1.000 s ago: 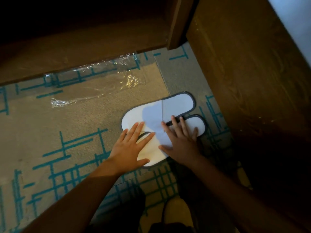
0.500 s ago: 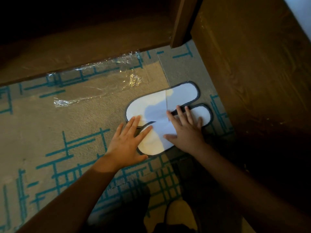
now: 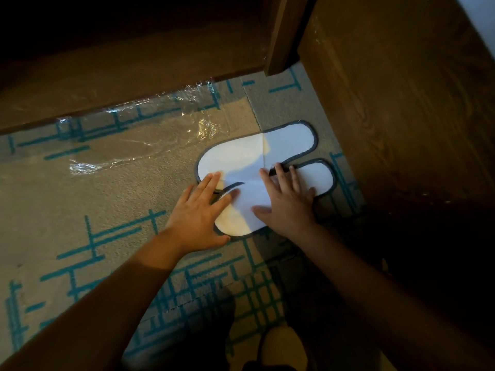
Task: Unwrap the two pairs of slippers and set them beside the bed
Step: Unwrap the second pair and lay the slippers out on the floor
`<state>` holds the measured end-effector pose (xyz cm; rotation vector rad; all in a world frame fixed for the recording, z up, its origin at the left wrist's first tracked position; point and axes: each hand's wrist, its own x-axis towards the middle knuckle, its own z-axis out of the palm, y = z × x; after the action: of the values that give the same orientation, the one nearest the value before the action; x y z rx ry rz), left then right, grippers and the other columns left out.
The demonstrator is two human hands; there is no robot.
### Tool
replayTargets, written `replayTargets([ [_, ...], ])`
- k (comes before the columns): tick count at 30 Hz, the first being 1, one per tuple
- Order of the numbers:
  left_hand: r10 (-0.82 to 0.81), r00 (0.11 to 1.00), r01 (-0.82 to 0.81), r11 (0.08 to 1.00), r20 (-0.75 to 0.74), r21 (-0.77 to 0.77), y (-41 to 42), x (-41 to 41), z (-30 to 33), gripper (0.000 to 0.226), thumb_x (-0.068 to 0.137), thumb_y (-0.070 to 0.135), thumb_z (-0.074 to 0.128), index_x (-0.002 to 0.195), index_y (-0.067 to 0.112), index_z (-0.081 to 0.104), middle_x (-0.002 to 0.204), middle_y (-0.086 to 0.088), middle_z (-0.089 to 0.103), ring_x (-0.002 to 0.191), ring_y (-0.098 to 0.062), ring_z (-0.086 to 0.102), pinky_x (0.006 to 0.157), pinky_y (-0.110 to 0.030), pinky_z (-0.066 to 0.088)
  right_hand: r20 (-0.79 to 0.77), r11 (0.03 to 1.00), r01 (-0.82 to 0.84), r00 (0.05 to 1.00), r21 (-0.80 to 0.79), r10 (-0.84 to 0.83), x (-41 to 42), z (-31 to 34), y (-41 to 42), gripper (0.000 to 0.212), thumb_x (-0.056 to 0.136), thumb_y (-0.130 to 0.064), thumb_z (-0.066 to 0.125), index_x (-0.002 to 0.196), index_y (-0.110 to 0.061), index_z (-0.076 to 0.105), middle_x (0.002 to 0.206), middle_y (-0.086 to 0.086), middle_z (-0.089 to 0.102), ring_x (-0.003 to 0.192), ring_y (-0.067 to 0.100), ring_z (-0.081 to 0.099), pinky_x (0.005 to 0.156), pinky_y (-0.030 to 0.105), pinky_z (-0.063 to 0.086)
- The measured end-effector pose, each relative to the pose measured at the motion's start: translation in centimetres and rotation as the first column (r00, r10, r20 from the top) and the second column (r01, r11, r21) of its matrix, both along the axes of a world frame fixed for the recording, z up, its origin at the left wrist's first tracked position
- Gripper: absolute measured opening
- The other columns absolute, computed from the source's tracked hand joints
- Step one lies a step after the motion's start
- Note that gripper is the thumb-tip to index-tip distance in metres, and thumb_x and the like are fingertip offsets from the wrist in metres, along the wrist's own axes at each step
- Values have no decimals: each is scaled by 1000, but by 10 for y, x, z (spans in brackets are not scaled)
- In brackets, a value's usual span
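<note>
1. Currently, two white slippers with dark grey edging lie flat on the patterned carpet (image 3: pixel 80 210), side by side and touching, in the corner formed by two dark wooden panels.
2. The far slipper (image 3: pixel 267 148) lies just beside the near slipper (image 3: pixel 313 178); their inner edges overlap where the hands rest.
3. The left hand (image 3: pixel 198 212) lies palm down with straight, spread fingers. Its fingertips rest on the wide ends of both slippers; its thumb lies on the carpet at the near slipper's edge. It grips nothing.
4. The right hand (image 3: pixel 286 202) lies palm down with straight, spread fingers across the middle of the near slipper, and its fingertips reach the dark edging between the two slippers. It grips nothing.
5. A clear plastic wrapper (image 3: pixel 139 145) lies crumpled and flattened on the carpet to the left of the slippers, apart from them, along the base of the far wooden panel (image 3: pixel 134 62).
6. The tall wooden panel (image 3: pixel 401 116) on the right stands just beside the slippers' narrow ends.
7. A pale rounded object at the bottom edge is too dim to identify.
</note>
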<state>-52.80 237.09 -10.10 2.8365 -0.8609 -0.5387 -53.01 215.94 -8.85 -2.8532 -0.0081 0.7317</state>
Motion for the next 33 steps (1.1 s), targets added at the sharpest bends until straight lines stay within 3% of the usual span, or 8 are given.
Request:
replayTargets([
  [4,-6,999,7,1000,-42,13,-1,10,0,101,65,69,51,144,37,-2,157,-16,-8,146,-32,-3,114,-50,3,8,1000,11,1000,-1,-11,7,-2,-2,83,82,-60,46,146,-38,-2,159,-2,-8,145,29,-11,106,70,9],
  [7,-9,999,10,1000,-42,24,-3,15,2,100,61,74,39,143,39,-6,157,-16,-8,146,-32,-3,113,-48,0,0,1000,15,1000,-6,-15,12,-4,-3,83,82,-62,45,145,-39,-3,159,-4,-10,145,29,-11,106,70,8],
  [11,-20,996,24,998,-86,52,-5,23,6,101,69,69,53,144,37,-7,157,-14,-13,145,-30,-9,112,-45,-7,1,1000,23,1000,-14,-23,17,-4,-4,84,80,-63,46,145,-40,-3,159,-4,-9,145,29,-10,107,69,9],
  [13,-23,996,28,998,-86,61,-5,25,8,102,69,68,55,144,37,-7,157,-14,-12,146,-30,-8,115,-50,-3,-5,1000,17,1000,-15,-17,19,-2,-5,84,81,-63,46,145,-40,-2,159,-4,-9,145,30,-9,107,69,10],
  [25,-40,996,48,993,-75,110,-2,26,6,104,70,72,51,141,40,-17,157,-13,-12,146,-28,-9,115,-53,-3,-17,1000,-1,1000,-25,1,19,-2,-7,84,81,-64,44,145,-40,-4,159,-4,-10,145,29,-9,108,68,9],
  [30,-13,989,23,998,-150,65,-1,24,15,97,72,66,52,146,33,-1,158,-11,-10,145,-28,-9,115,-56,-4,-4,999,12,1000,-34,-13,17,3,-3,85,80,-60,50,147,-35,3,160,2,-1,146,31,-2,109,66,14],
  [33,73,974,-74,997,-213,2,0,19,45,78,79,58,44,145,22,22,157,-11,16,145,-27,13,117,-53,13,45,997,0,999,-75,4,12,25,5,77,81,-50,55,145,-26,22,154,12,21,143,32,16,108,60,24],
])
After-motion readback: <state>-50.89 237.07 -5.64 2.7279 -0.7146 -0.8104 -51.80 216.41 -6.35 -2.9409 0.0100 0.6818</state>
